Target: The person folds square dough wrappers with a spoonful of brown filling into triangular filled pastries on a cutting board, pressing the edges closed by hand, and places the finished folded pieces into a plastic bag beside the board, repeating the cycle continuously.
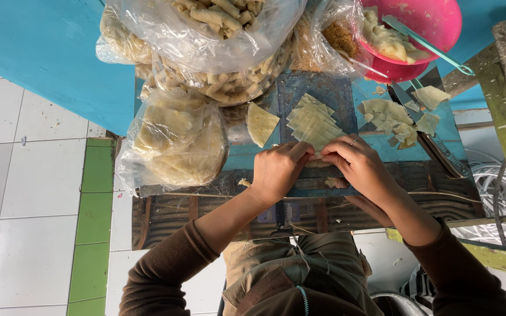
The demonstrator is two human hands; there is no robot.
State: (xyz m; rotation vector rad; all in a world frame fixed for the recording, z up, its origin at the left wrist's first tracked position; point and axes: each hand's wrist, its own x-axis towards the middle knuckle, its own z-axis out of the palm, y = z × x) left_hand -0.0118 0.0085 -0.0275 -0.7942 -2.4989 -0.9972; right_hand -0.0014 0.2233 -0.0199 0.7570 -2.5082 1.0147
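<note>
My left hand (pixel 277 169) and my right hand (pixel 359 164) meet at the middle of a small blue work table (pixel 323 88), fingers pinched together on a thin pale dough wrapper (pixel 318 159) that is being rolled. Just beyond my fingers lies a fanned stack of square wrappers (pixel 314 124). A single wrapper (pixel 261 123) lies to the left of the stack. There is a ring on my right hand.
Clear plastic bags of rolled pastries (pixel 218 35) and of flat wrappers (pixel 174 143) fill the table's left and back. A pink bowl (pixel 434 26) with filling and a teal spoon stands at the back right. Dough scraps (pixel 396 120) and a knife (pixel 417 111) lie to the right. White floor tiles lie to the left.
</note>
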